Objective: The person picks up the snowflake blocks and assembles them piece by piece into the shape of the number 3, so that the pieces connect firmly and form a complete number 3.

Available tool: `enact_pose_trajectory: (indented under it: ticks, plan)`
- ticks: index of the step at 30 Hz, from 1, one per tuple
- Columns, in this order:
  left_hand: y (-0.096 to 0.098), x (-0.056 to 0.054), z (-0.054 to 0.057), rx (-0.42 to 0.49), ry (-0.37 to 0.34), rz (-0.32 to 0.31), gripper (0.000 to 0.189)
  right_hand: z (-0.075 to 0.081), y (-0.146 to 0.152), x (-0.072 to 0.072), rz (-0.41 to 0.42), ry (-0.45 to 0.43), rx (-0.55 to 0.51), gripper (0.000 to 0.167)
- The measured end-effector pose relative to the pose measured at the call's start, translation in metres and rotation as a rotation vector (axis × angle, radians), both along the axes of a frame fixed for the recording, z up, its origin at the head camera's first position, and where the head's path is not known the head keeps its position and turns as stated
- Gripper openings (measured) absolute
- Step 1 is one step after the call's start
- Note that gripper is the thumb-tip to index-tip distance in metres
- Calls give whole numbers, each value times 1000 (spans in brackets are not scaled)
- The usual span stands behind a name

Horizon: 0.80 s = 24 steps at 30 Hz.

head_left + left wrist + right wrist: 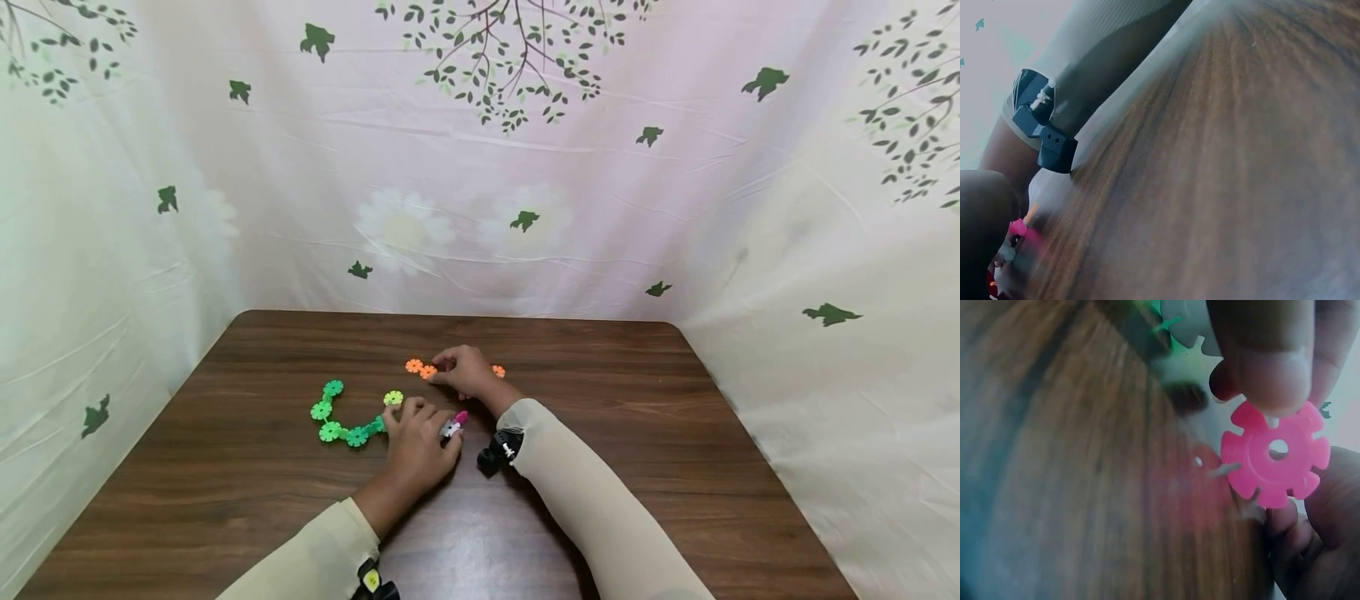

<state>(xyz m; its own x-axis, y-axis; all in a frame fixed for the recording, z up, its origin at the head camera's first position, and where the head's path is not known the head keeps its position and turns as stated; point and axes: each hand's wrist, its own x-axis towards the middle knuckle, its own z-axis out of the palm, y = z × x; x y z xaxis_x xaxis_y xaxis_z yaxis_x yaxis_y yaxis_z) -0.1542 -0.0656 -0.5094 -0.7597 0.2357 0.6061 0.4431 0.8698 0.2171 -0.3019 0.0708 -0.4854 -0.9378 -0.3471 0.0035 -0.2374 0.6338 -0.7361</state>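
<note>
In the head view my left hand [418, 442] lies over the near part of the work, its thumb and fingers pinching a white notched disc [450, 429] joined to a pink disc [461, 417]. The right wrist view shows that pink disc [1254, 472] close up below a thumb. A curved chain of green notched discs [330, 431] runs leftward from the left hand, and a yellow-green disc [393, 397] is just beyond its fingers. My right hand [467, 371] pinches at orange discs [427, 372] farther back. Its palm hides part of the orange row.
Another orange disc [498, 371] shows right of the right hand. The dark brown wooden table [637, 400] meets a pale printed curtain [465, 275] behind and at both sides. A black wrist camera [491, 458] hangs below the right wrist.
</note>
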Motion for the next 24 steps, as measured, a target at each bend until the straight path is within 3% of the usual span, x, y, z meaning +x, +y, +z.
enact_pose_trajectory:
  ticks: [6,16,24]
  plan:
    - [-1,0,0,1,-9,2,24,2,-6,0,-22,27,54,30]
    - [-2,-2,-2,8,18,5,24,6,-2,2,-18,-66,8,25]
    - [-2,0,-1,0,-15,6,26,5,0,5,11,-39,33,21]
